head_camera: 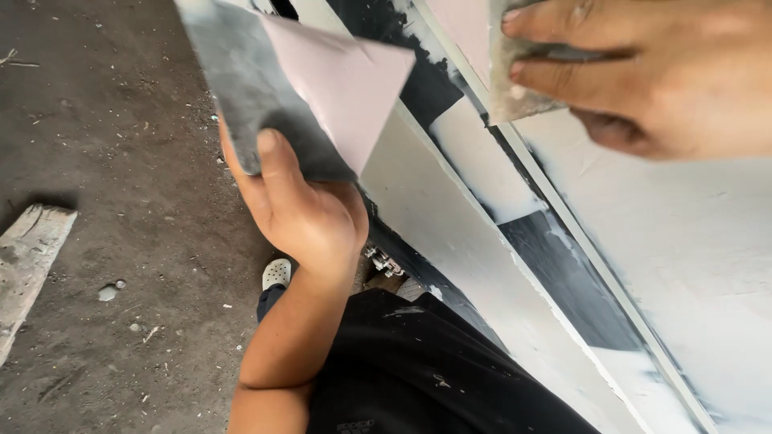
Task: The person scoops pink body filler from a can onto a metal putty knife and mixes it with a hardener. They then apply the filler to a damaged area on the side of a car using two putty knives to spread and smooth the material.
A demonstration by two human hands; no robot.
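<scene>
Head view, left side: the left hand (310, 217) grips a flat dark board (249, 88) by its near edge, thumb on top and fingers (241, 181) wrapped tight beneath; the board carries a pale pinkish layer of filler (346, 80) spread as a triangular patch on its right half; the dark left half of the board is smeared grey and bare of fresh material.

Head view, right side: the right hand (659, 72) presses a small flat spreader (515, 88) against the panel (683, 241), fingers (563, 28) laid narrow and flat along the blade; the blade edge touches the panel near the far end of a raised strip (563, 217) that runs diagonally from far left to near right.

Progress, as judged from the coating: the panel right of the strip is covered in a pale, even coat; left of the strip, dark patches (563, 281) remain exposed between whitish areas, so that band appears only partly filled; a further pale board (450, 249) lies alongside to the left, largely coated; filler remains on the held board, so material is at hand for more passes.

Head view, near and left: the concrete floor (121, 201) is dusty, with a worn wooden plank (28, 257) at the left edge; a pale shoe (277, 273) shows below the left wrist; dark clothing (418, 370) marked with pale spots fills the near centre.
</scene>
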